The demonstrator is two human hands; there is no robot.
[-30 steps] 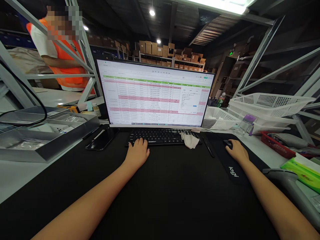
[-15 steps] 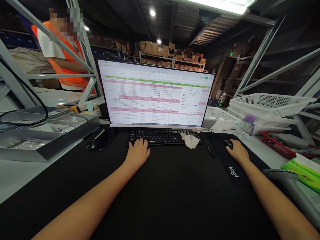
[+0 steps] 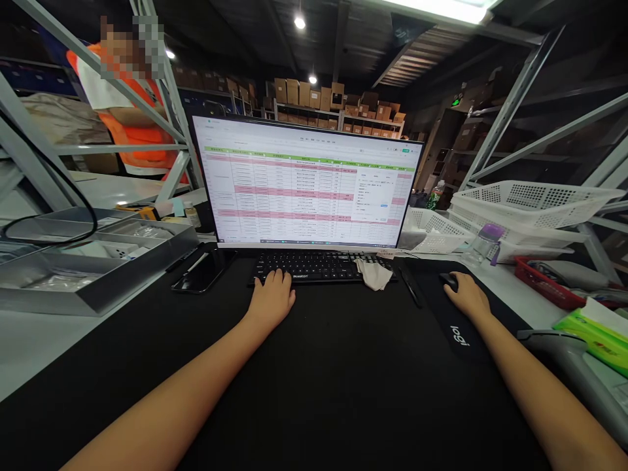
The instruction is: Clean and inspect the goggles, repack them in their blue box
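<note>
My left hand (image 3: 271, 296) rests with fingers spread on the left end of the black keyboard (image 3: 318, 265) and holds nothing. On the dark mouse pad (image 3: 454, 320) at the right, my right hand (image 3: 468, 296) is curled over a black computer mouse (image 3: 448, 281), which it partly hides. Behind the keyboard stands a monitor (image 3: 309, 190) showing a spreadsheet with green and pink rows and a small white dialog box at its right side. A crumpled pale cloth (image 3: 375, 275) lies over the keyboard's right part. Beside it is a black pen-like object (image 3: 410, 286).
A phone (image 3: 199, 273) and a grey divided tray (image 3: 93, 291) are on the left. White baskets (image 3: 534, 203), a red basket (image 3: 544, 285), a green tissue pack (image 3: 596, 333) and a grey handheld device (image 3: 564, 353) line the right. A person in an orange vest (image 3: 142, 140) stands behind the rack.
Both hands keep their places on the keyboard and mouse. The view shifts very slightly, and the person in the vest has moved a little.
</note>
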